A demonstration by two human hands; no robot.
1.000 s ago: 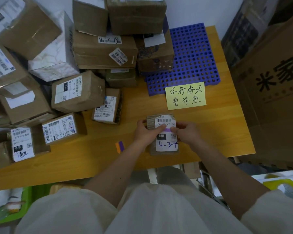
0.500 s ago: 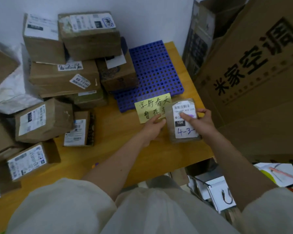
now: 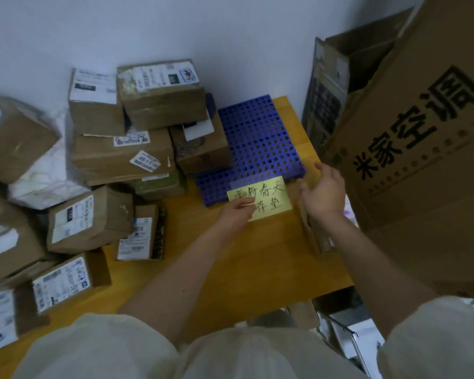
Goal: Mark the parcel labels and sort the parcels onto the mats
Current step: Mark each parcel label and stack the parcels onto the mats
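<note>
A small brown parcel [image 3: 314,233] hangs tilted at the table's right edge and shows mostly its side. My right hand [image 3: 323,192] is over it, thumb along its left edge, and hides most of it. A sliver of its white label with a purple mark [image 3: 349,214] peeks out past my wrist. My left hand [image 3: 237,213] rests its fingertips on the lower left of the yellow handwritten note [image 3: 268,196]. The note overlaps the front edge of the blue perforated mat [image 3: 260,143].
Several labelled brown parcels [image 3: 121,157] are stacked at the back left, covering the mat's left part, and more parcels [image 3: 91,217] crowd the left of the wooden table [image 3: 244,269]. A big printed carton [image 3: 422,149] leans close on the right. The white wall is behind.
My right hand carried the small parcel from the table's middle to its right edge and turned it on edge. My left hand let go of it and went to the yellow note.
</note>
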